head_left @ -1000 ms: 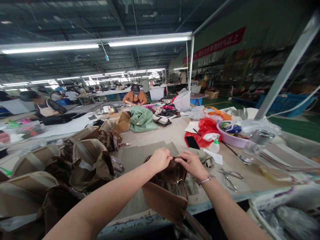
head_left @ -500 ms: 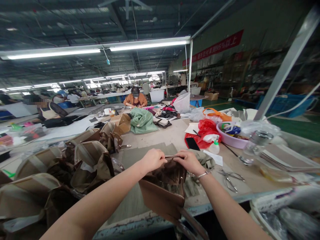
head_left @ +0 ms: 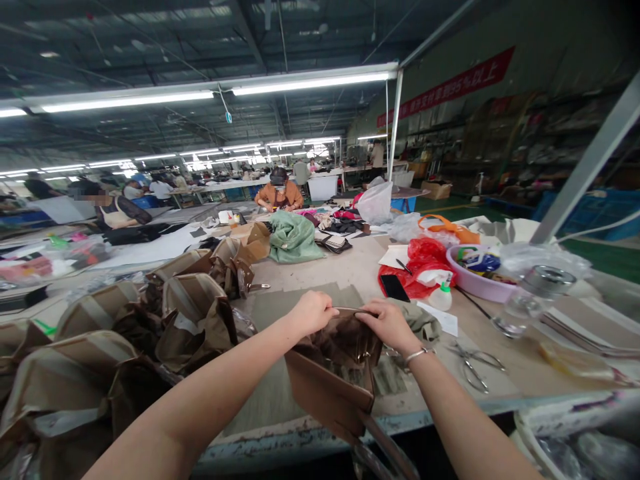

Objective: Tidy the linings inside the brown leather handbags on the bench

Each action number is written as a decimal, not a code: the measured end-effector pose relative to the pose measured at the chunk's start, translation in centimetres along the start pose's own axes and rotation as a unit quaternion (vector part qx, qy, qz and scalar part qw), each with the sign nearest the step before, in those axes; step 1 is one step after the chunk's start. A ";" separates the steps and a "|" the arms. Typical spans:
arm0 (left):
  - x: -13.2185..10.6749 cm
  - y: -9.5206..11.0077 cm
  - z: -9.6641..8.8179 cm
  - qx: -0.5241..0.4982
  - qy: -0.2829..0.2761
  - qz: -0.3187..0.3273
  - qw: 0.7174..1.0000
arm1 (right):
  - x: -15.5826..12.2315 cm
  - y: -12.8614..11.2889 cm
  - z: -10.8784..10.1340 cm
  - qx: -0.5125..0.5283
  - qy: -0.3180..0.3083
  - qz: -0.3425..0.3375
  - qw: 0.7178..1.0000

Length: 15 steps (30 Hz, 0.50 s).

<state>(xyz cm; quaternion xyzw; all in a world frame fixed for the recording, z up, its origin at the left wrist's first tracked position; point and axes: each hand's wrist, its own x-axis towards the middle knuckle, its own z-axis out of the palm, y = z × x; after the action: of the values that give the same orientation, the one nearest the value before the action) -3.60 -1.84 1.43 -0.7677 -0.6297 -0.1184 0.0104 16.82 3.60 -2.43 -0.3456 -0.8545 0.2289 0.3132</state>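
Grip in both hands is narrow — the far rim [head_left: 351, 310] of a brown bag [head_left: 325, 390] is pinched by the left hand [head_left: 311, 312] and, near it, the right hand [head_left: 390, 325]. On the left of the tabletop [head_left: 345, 267], similar brown bags [head_left: 193, 288] are crowded together, mouths open. At the tabletop's near border the pinched bag is held, its mouth also open, its body tilted and its strap [head_left: 384, 441] hung past the edge. Toward the right, scissors [head_left: 469, 363] are left untouched. Handling of the rim — the stretch between the hands — is judged to be the step in hand; for the next move, an evenly supported rim and a steady bag seem to be called for.
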 end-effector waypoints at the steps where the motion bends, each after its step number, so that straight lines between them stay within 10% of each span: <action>1: 0.0 0.0 0.2 0.005 0.004 0.000 1.000 | 0.0 -0.1 0.0 -0.001 -0.001 0.000 1.000; 15: -0.1 0.4 0.9 0.038 0.025 -0.032 0.998 | -0.5 -0.1 -0.2 0.019 -0.014 0.001 1.000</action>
<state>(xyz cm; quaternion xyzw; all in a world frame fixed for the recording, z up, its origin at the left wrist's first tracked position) -3.07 -1.91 0.56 -0.7433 -0.6572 -0.1136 0.0518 17.15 3.19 -2.43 -0.3368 -0.8541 0.2503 0.3073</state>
